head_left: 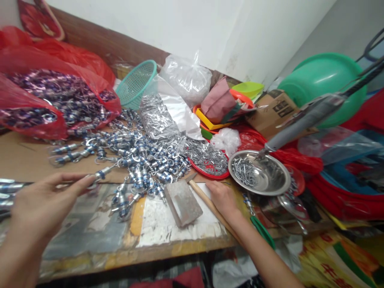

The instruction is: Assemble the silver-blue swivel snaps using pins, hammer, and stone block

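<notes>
Between thumb and fingers, my left hand [57, 196] pinches a silver and blue metal fitting [102, 173] with a hook, over the left part of the worktable. A large pile of similar fittings [144, 154] lies to its right. My right hand [222, 197] rests beside a wooden-handled hammer [213, 208], near the red tray of small pins [210, 158]; its fingers are curled and what they hold, if anything, is hidden. A grey metal block [183, 203] stands on white paper left of the hammer.
A red bag [57, 100] full of fittings fills the back left. Behind the pile are a teal basket [137, 82] and plastic bags. A steel bowl [259, 172] with nails stands right of the tray, below a slanting grey-handled tool [303, 122]. The table's front edge [144, 256] is near.
</notes>
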A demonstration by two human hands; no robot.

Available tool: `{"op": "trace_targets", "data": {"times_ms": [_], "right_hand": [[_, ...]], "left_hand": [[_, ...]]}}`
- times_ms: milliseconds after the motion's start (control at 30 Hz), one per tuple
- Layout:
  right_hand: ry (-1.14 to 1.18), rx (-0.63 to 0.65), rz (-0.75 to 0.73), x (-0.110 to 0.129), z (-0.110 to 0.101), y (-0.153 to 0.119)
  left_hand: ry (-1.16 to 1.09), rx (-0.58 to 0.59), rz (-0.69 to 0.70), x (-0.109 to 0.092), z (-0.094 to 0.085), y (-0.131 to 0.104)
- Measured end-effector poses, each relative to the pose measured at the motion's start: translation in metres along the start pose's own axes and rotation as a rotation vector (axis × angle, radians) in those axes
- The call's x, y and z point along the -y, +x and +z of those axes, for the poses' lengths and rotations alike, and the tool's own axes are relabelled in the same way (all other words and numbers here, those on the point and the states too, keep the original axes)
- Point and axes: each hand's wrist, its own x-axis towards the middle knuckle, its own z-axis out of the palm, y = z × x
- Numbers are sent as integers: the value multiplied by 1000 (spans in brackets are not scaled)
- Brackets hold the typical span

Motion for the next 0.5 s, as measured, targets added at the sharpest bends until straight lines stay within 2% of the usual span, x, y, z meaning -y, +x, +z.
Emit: {"op": "trace_targets", "data": {"times_ms": [33, 67, 167, 233, 300, 367, 500], "right_hand": [[-8, 14, -1, 3, -2, 1], [-13, 27, 1, 5, -3, 2], [-10, 45, 28, 9, -7, 7], [13, 46, 44, 9, -8, 12], [58, 43, 51, 6, -10, 16], [128, 33, 54, 5, -13, 18], [317, -3, 73, 19, -24, 12]], "left_hand": [[-42, -2, -75, -7, 4, -11], [-165, 97, -38, -14, 11, -21], [-555, 496, 147, -32, 39, -52], [-608, 701, 213, -38, 59, -68], [-567, 738, 284, -39, 75, -79], [-505, 708, 321, -37, 86, -85], [-473, 638, 275, -29, 96, -88]]}}
